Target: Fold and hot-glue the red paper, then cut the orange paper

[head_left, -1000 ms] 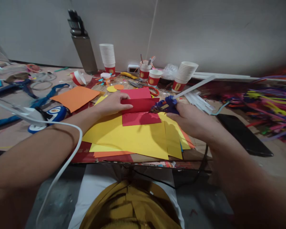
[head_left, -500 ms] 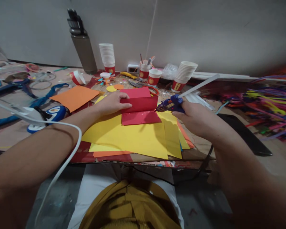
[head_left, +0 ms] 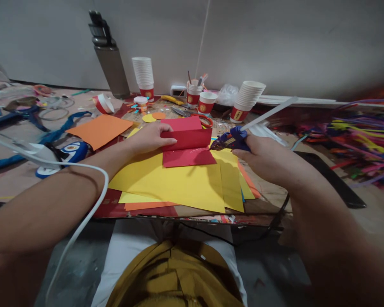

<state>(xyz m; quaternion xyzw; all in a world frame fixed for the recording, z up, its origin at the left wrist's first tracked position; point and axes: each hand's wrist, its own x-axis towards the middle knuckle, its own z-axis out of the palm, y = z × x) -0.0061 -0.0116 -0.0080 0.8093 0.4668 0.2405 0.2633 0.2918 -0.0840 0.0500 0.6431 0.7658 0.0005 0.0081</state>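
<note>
A folded piece of red card (head_left: 187, 140) lies on a stack of yellow paper (head_left: 176, 185), its upper panel raised. My left hand (head_left: 152, 138) pinches the card's left edge between thumb and fingers. Around a blue hot glue gun (head_left: 230, 138) my right hand (head_left: 264, 155) is closed, with a long white glue stick (head_left: 270, 113) poking out of the gun's back. The nozzle sits at the right end of the card's crease, where a shiny line of glue runs along the fold. Whether the tip touches the card I cannot tell.
Behind the card lie red-handled scissors (head_left: 206, 121) and paper cups (head_left: 208, 102). A grey bottle (head_left: 110, 64) leans in view at the back left. Orange paper (head_left: 99, 129) lies left, a black slab (head_left: 331, 179) right. A white cable (head_left: 104, 175) crosses my left forearm.
Almost nothing differs. The glue gun and my right hand have shifted very slightly to the right, while my left hand keeps its hold on the red card.
</note>
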